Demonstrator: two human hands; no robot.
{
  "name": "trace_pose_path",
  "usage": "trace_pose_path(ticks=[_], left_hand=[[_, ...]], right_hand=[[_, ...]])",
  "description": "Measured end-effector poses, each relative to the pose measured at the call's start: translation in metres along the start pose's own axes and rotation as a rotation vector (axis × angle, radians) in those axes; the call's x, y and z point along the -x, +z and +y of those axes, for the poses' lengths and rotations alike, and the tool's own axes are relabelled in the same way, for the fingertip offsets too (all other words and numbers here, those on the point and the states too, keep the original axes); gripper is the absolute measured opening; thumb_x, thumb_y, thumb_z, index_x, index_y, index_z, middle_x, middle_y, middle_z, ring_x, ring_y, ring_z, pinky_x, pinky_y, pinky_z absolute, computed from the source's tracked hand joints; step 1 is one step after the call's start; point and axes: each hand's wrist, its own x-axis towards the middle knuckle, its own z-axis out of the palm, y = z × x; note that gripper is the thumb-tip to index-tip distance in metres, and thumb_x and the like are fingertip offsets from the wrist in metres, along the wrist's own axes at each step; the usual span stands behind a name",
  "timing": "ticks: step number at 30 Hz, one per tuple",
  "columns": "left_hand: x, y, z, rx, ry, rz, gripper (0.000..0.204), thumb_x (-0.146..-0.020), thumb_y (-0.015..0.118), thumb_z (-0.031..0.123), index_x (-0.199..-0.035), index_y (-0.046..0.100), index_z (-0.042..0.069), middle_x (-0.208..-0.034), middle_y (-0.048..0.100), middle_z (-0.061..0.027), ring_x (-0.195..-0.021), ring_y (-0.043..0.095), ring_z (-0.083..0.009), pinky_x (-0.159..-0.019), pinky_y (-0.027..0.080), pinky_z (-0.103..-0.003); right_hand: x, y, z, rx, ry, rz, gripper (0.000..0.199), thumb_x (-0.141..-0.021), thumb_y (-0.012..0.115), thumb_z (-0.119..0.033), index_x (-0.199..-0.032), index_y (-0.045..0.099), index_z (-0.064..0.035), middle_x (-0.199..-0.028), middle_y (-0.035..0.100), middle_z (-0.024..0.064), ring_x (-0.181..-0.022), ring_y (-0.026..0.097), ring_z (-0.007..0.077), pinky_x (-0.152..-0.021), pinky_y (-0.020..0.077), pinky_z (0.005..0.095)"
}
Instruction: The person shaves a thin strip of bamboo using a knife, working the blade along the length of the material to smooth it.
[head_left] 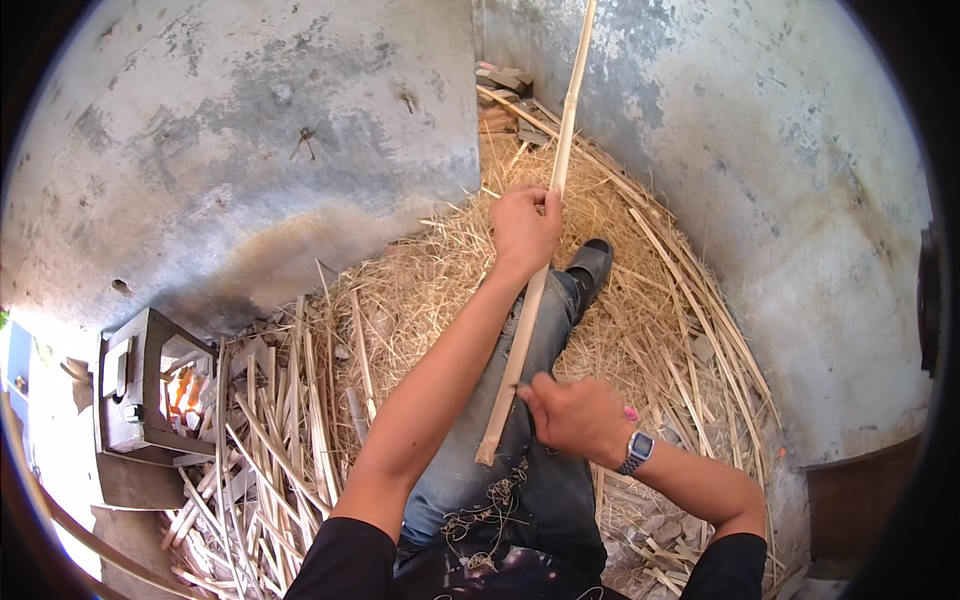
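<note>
The left hand (525, 225) is closed around the bamboo strip (545, 240) at mid-length. The right hand (575, 415) grips it beside its lower end, over the jeans (545, 480).

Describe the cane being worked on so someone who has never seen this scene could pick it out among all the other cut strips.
Start at the person's outstretched leg in jeans, lying over the heap of straw shavings between the grey walls. Along that leg runs one long pale bamboo cane, gripped high by the left hand and low by the right hand. Unlike the loose strips scattered on the floor, it is held up, reaching beyond the picture's top edge.
</note>
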Motion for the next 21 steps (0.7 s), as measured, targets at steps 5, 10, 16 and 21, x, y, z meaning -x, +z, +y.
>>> trace_pose_path(ticks=[5, 10, 16, 21], left_hand=[[-0.029, 0.003, -0.006, -0.032, 0.015, 0.081, 0.029, -0.098, 0.068, 0.021, -0.087, 0.080, -0.003, -0.097, 0.077, -0.0181, -0.087, 0.075, -0.0315, -0.084, 0.057, -0.039], [-0.028, 0.004, 0.000, -0.018, 0.034, 0.052, 0.028, -0.098, 0.068, 0.020, -0.088, 0.080, -0.003, -0.098, 0.077, -0.0182, -0.087, 0.075, -0.0317, -0.084, 0.057, -0.038], [-0.037, 0.004, 0.004, -0.015, 0.119, 0.066, 0.024, -0.095, 0.068, 0.013, -0.084, 0.077, -0.007, -0.096, 0.075, -0.0201, -0.082, 0.074, -0.0347, -0.080, 0.058, -0.040], [-0.039, 0.005, 0.005, 0.006, 0.079, 0.044, 0.024, -0.095, 0.068, 0.014, -0.084, 0.078, -0.006, -0.096, 0.076, -0.0201, -0.083, 0.074, -0.0357, -0.084, 0.057, -0.043]], right_hand=[[-0.019, -0.009, 0.016, -0.014, 0.055, 0.086, 0.034, -0.105, 0.061, -0.034, -0.081, 0.058, -0.0102, -0.051, 0.059, 0.0143, -0.045, 0.063, 0.0367, -0.042, 0.0484, 0.0495], [-0.013, -0.003, 0.018, -0.027, -0.009, 0.010, 0.035, -0.105, 0.061, -0.034, -0.081, 0.057, -0.0100, -0.050, 0.058, 0.0139, -0.045, 0.063, 0.0361, -0.040, 0.0469, 0.0489], [0.012, 0.005, -0.003, -0.046, -0.059, -0.140, 0.034, -0.105, 0.063, -0.034, -0.081, 0.056, -0.0110, -0.052, 0.058, 0.0140, -0.047, 0.063, 0.0375, -0.041, 0.0477, 0.0492], [-0.005, -0.002, 0.010, -0.061, 0.080, -0.016, 0.034, -0.106, 0.061, -0.034, -0.082, 0.057, -0.0109, -0.055, 0.061, 0.0143, -0.048, 0.064, 0.0381, -0.044, 0.0495, 0.0498]])
